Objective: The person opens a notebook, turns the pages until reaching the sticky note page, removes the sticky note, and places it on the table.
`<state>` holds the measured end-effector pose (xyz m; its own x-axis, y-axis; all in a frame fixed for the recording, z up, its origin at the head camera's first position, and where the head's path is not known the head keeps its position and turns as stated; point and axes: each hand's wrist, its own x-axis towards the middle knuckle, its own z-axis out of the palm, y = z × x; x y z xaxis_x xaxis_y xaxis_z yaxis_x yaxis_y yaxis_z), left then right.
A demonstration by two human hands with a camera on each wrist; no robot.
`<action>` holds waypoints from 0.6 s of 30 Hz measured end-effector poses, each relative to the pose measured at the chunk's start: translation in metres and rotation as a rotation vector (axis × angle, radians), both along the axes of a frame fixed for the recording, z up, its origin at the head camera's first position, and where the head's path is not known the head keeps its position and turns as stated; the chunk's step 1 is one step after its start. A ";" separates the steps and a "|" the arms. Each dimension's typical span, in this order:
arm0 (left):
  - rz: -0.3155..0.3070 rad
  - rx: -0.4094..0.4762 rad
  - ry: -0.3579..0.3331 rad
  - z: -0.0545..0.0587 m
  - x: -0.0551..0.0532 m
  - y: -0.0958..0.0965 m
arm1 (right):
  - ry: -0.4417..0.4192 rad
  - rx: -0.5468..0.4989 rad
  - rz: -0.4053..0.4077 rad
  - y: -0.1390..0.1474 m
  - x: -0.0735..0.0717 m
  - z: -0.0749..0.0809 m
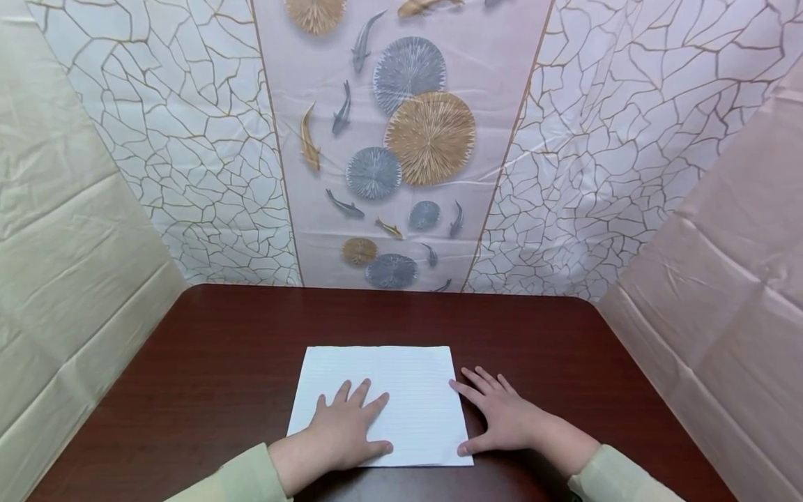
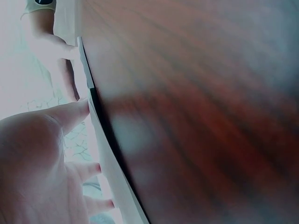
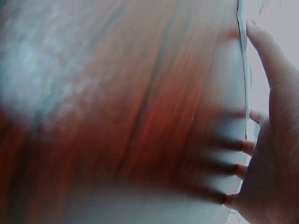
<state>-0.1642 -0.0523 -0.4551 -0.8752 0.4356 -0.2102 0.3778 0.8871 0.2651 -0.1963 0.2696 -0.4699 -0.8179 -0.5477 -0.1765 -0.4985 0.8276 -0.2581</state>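
Note:
An open lined notebook (image 1: 414, 390) lies flat on the dark wooden table, its white pages facing up. Spread across its left page, my left hand (image 1: 343, 429) rests with fingers straight and thumb pointing toward the centre. My right hand (image 1: 502, 417) is at the notebook's right edge, where the thumb and index fingertips touch the page border and the other fingers reach onto the tabletop. In the left wrist view, the left fingertips press on the thin paper edge (image 2: 110, 158). The right wrist view shows the right fingers (image 3: 246, 147) extended down to the wood.
The reddish-brown table (image 1: 238, 335) has rounded back corners. Behind it hangs a patterned cloth (image 1: 376, 230) with fish and round leaf shapes. Beige cloth walls (image 1: 63, 279) stand along the left and right sides.

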 end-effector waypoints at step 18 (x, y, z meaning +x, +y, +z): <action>-0.012 0.019 0.066 0.000 0.001 0.001 | 0.023 0.025 -0.041 -0.006 -0.002 0.001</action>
<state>-0.1633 -0.0514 -0.4554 -0.8817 0.4494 -0.1438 0.4054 0.8774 0.2566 -0.1987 0.2636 -0.4687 -0.8438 -0.5088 -0.1708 -0.4692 0.8538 -0.2256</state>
